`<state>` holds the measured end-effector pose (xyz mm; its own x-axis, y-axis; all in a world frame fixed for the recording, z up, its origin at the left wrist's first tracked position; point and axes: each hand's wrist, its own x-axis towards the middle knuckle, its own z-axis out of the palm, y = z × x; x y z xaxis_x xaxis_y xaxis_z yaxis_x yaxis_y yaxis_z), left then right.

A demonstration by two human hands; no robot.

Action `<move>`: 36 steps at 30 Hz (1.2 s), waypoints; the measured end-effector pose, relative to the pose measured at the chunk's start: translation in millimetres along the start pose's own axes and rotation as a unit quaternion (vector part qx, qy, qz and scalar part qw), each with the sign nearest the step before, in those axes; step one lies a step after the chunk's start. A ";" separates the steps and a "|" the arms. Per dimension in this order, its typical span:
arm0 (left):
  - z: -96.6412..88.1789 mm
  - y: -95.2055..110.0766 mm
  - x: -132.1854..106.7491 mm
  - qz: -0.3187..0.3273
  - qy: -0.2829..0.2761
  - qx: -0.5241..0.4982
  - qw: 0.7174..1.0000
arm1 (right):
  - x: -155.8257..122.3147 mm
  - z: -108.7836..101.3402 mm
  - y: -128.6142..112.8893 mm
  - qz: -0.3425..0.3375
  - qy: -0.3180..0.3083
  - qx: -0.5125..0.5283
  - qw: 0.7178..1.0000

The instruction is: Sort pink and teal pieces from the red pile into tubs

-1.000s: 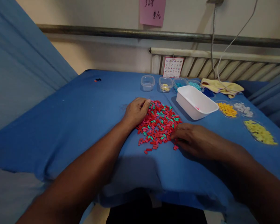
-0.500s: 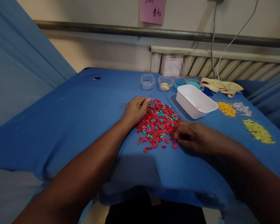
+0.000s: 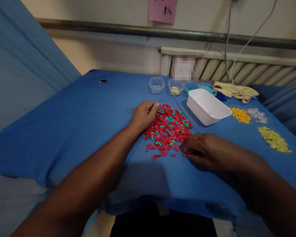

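A pile of small red and pink toy bricks [image 3: 170,131], mixed with green ones, is spread on the blue cloth before me. My left hand [image 3: 145,115] rests against the pile's upper left edge, its fingers lying loosely forward and holding nothing I can see. At the lower right edge, my right hand [image 3: 199,149] is curled with thumb and fingers drawn together. A bit of a pink brick [image 3: 189,152] shows between them; the rest is hidden. Just outside the fingertips lies one red brick [image 3: 184,155].
A white plastic tub [image 3: 207,113] stands behind my right hand with a pink piece inside. Clear containers line the back, one with pale yellow pieces [image 3: 175,91]. Orange [image 3: 240,115], grey [image 3: 257,115] and yellow pieces [image 3: 273,139] sit at right, near a yellow cloth [image 3: 235,90].
My right hand has shifted slightly down, and a pink brick at the pile's edge now shows between its fingers. My left hand keeps its place by the pile.
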<state>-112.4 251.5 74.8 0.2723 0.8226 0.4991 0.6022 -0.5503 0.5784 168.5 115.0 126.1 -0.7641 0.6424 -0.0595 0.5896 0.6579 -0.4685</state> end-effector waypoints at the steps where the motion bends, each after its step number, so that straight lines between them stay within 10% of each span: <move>1: 0.0 0.1 0.1 0.001 -0.001 0.000 1.000 | -1.2 -2.1 1.7 -0.004 0.006 0.001 1.000; 6: 0.1 0.7 0.0 -0.002 -0.001 -0.008 1.000 | -12.7 -20.6 13.3 0.004 0.154 -0.037 0.987; 11: 0.7 0.2 -0.1 -0.010 0.000 -0.006 1.000 | -22.5 -31.1 33.5 0.093 0.379 -0.180 0.903; 21: -0.9 2.9 -0.4 -0.017 -0.003 0.000 1.000 | -24.8 -27.3 66.1 0.149 0.461 -0.228 0.845; 27: 1.1 0.4 0.3 -0.011 0.001 -0.004 1.000 | 12.8 3.9 20.8 -0.008 0.265 -0.078 0.961; 36: 0.6 2.5 0.3 -0.011 -0.003 -0.002 1.000 | 23.3 13.9 26.2 0.020 0.158 -0.018 0.987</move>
<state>-110.3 250.5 76.0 0.2638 0.8352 0.4826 0.6047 -0.5330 0.5918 162.6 141.8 100.2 -0.6237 0.7545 0.2042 0.6304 0.6400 -0.4393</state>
